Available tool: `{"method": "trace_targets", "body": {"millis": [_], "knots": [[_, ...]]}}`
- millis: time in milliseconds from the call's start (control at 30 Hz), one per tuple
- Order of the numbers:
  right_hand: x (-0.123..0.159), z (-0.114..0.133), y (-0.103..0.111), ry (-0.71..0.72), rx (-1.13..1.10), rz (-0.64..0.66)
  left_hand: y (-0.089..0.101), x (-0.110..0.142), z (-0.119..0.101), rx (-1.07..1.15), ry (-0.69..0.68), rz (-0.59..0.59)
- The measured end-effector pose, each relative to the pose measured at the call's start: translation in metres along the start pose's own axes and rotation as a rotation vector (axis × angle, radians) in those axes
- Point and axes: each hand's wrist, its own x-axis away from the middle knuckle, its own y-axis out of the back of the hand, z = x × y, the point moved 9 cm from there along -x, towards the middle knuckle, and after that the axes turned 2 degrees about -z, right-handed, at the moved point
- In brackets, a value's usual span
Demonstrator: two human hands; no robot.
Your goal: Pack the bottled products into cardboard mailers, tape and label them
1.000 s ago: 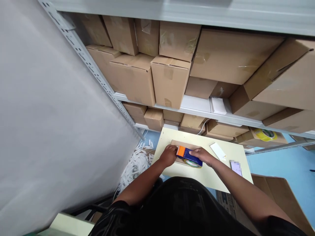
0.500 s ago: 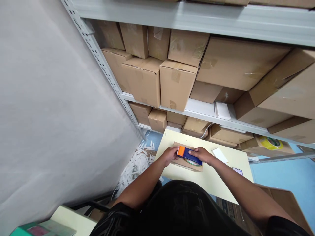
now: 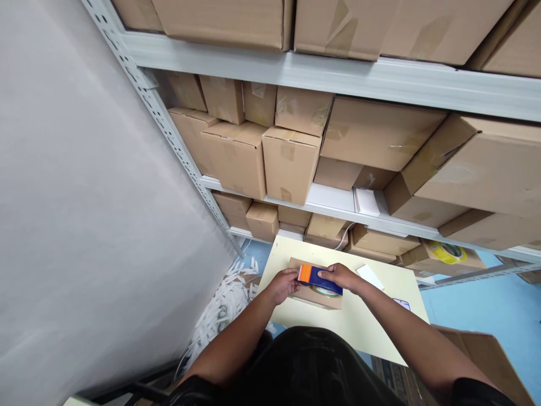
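Observation:
A blue and orange tape dispenser (image 3: 320, 277) with a roll of tape in it lies over the top of a small cardboard box (image 3: 324, 300). My right hand (image 3: 338, 277) grips the dispenser's blue body, thumb on top. At the orange toothed end is my left hand (image 3: 284, 286), its fingers curled and drawn together. Whatever is between those fingertips, perhaps a tape end, is too small to make out. The box rests on a pale yellow table (image 3: 359, 324).
A white card (image 3: 370, 277) and a phone (image 3: 401, 304) lie on the table to the right. Beyond it, a metal shelf (image 3: 253, 59) holds many cardboard boxes; a yellow tape roll (image 3: 448, 252) sits on one. White scraps (image 3: 224, 299) cover the floor at left.
The head view has tilted up, so more of the upper shelf shows and the table sits lower. Both hands stay at the dispenser over the box, with little other movement.

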Motion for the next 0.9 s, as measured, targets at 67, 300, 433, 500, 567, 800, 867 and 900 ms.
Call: {"method": "trace_targets", "body": {"millis": [67,300,433,500,567,800,867,900], "knots": [[-0.001,-0.002,-0.003,0.003,-0.014,0.025,0.002,-0.001,0.0,-0.025,-0.006,-0.041],[-0.005,-0.005,-0.008,0.002,-0.026,0.065,0.005,-0.004,-0.005,-0.2,-0.106,-0.162],[-0.003,-0.009,0.002,-0.058,0.026,0.026,0.023,-0.007,-0.02,-0.262,-0.197,-0.197],[0.001,-0.014,0.012,-0.098,0.051,-0.001,0.043,-0.007,-0.032,-0.307,-0.232,-0.249],[0.005,-0.019,0.02,-0.134,0.072,-0.02,0.066,-0.007,-0.041,-0.344,-0.246,-0.304],[0.007,-0.014,0.017,-0.115,0.182,0.002,0.108,-0.015,-0.037,-0.52,-0.301,-0.414],[0.004,-0.009,0.014,-0.114,0.223,-0.006,0.109,-0.018,-0.031,-0.587,-0.325,-0.448],[0.003,-0.007,0.013,-0.114,0.235,-0.011,0.109,-0.02,-0.028,-0.621,-0.337,-0.461]]}}
